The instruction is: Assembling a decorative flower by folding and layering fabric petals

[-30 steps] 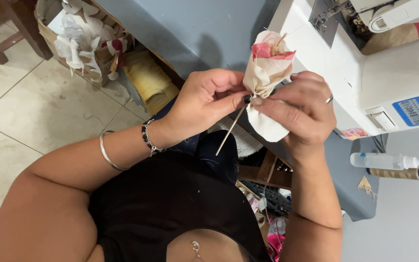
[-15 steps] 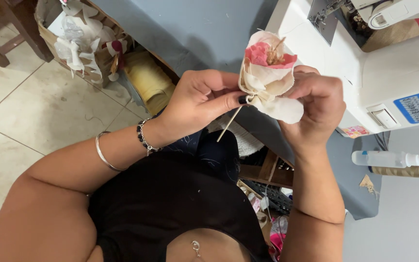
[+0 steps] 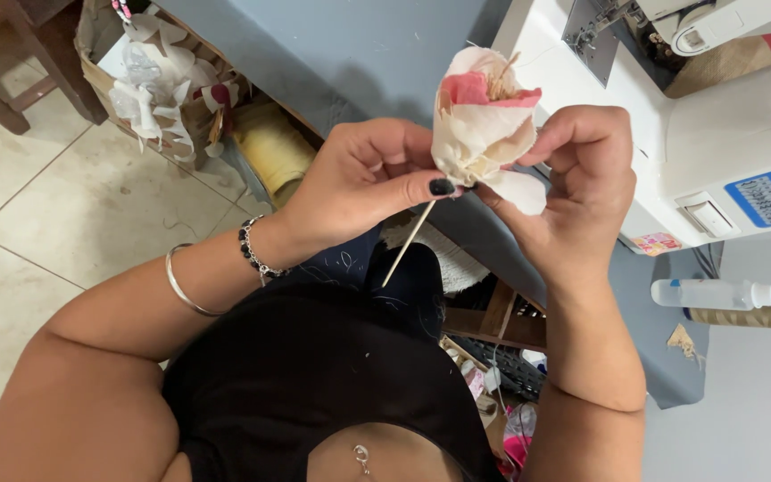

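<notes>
The left hand [image 3: 363, 183] pinches the base of a small handmade flower of cream and pink fabric petals [image 3: 484, 120], its thumb with a dark-painted nail pressed against the gathered bottom of the petals. The right hand [image 3: 582, 183] closes around the flower from the other side, fingers curled over the top and the thumb tucked under a loose white petal [image 3: 519, 190] that hangs at the base. The flower stands upright between the two hands, held in the air above the person's lap, in front of the grey table edge [image 3: 359, 54]. A thin wooden stick [image 3: 408, 243] runs down and to the left from the flower's base, its lower end free. A silver bangle [image 3: 180, 286] and a dark beaded bracelet [image 3: 256, 254] circle the left forearm and wrist. A white sewing machine [image 3: 716, 134] sits on the table just beyond the right hand. A white plastic squeeze bottle [image 3: 716, 293] lies near a spool of tan thread [image 3: 738, 316] to the right, well apart from the hands.
</notes>
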